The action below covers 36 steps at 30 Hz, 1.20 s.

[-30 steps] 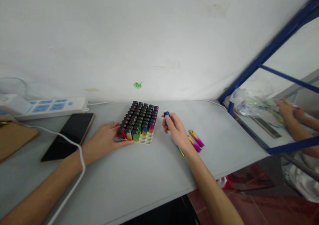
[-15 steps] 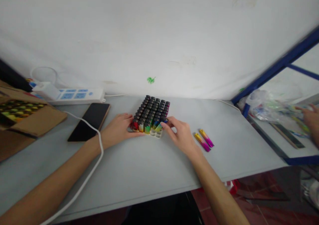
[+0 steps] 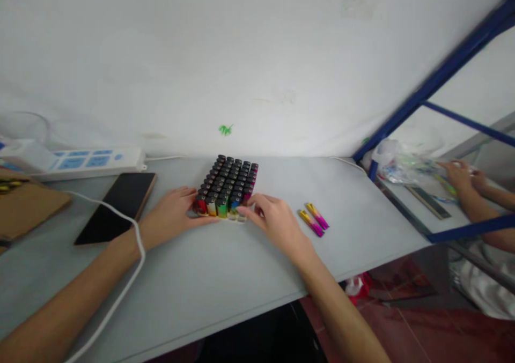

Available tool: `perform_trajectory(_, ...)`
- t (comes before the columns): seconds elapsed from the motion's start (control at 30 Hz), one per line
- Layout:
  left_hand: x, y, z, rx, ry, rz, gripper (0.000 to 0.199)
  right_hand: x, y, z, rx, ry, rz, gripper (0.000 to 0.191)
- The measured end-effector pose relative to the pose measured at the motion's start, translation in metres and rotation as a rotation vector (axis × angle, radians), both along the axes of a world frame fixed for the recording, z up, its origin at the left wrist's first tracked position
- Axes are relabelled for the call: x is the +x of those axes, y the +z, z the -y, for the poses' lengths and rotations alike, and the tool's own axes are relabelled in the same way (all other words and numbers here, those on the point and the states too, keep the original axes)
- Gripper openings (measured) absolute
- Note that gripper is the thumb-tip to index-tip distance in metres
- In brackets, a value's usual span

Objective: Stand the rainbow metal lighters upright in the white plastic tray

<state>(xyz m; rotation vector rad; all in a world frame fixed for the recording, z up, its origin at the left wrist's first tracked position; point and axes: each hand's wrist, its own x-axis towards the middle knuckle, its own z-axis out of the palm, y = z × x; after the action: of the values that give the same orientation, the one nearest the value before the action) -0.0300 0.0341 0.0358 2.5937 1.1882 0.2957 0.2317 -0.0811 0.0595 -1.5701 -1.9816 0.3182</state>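
Rows of black-topped lighters (image 3: 229, 178) stand upright in a pale tray (image 3: 237, 219) near the wall. Bodies in the front row show red, white-orange, green and blue. My left hand (image 3: 173, 215) is closed around the left front corner, its thumb along the front edge. At the right front corner, the curled fingers of my right hand (image 3: 271, 218) pinch at the blue-yellow lighter (image 3: 234, 205), thumb against its side; the fingertips are partly hidden. Uncovered tray slots show just below that thumb. Two yellow-and-purple lighters (image 3: 314, 219) lie flat to the right of this hand.
A phone (image 3: 116, 207), a power strip (image 3: 96, 162) and a cardboard box (image 3: 32, 205) are on the left. A white cable (image 3: 124, 285) crosses my left forearm. Right, beyond a blue frame (image 3: 394, 119), another person's hands (image 3: 458, 175) work near plastic bags (image 3: 396, 162).
The blue-yellow lighter, tilted at my right hand before, now stands upright in the front row. The view has swung to the right, showing more of the other person's arms.
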Motion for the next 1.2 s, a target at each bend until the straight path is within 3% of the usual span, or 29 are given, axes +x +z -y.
perform_trajectory(0.13,0.0,0.001,-0.002,0.006,-0.013,-0.06,0.065,0.053,-0.004,0.027,0.146,-0.266,-0.107,0.034)
perform_trajectory(0.23,0.0,0.0,-0.004,0.008,-0.007,-0.024,0.07,0.099,-0.015,0.053,0.162,-0.432,-0.068,0.033)
perform_trajectory(0.4,-0.001,-0.005,-0.006,0.027,0.002,0.011,0.073,0.135,-0.034,0.085,0.077,-0.504,-0.029,0.04)
perform_trajectory(0.6,0.001,-0.002,-0.005,0.028,0.014,0.007,0.075,0.14,-0.041,0.084,-0.005,-0.535,-0.099,0.046)
perform_trajectory(0.73,0.002,0.0,-0.004,0.027,0.009,-0.007,0.077,0.146,-0.032,0.074,-0.129,-0.494,-0.08,0.044)
perform_trajectory(0.83,0.002,0.0,-0.003,0.021,-0.001,-0.025,0.075,0.141,-0.022,0.069,-0.098,-0.504,-0.147,0.045)
perform_trajectory(0.97,0.001,0.001,-0.001,0.002,-0.009,-0.057,0.068,0.117,-0.004,0.055,-0.051,-0.388,-0.406,0.045)
perform_trajectory(1.13,0.001,0.004,-0.001,-0.006,-0.012,-0.06,0.06,0.071,0.031,0.019,0.101,-0.217,-0.584,0.038)
perform_trajectory(1.2,0.001,0.002,-0.001,-0.009,-0.013,-0.047,0.061,0.053,0.041,0.004,0.094,-0.158,-0.674,0.037)
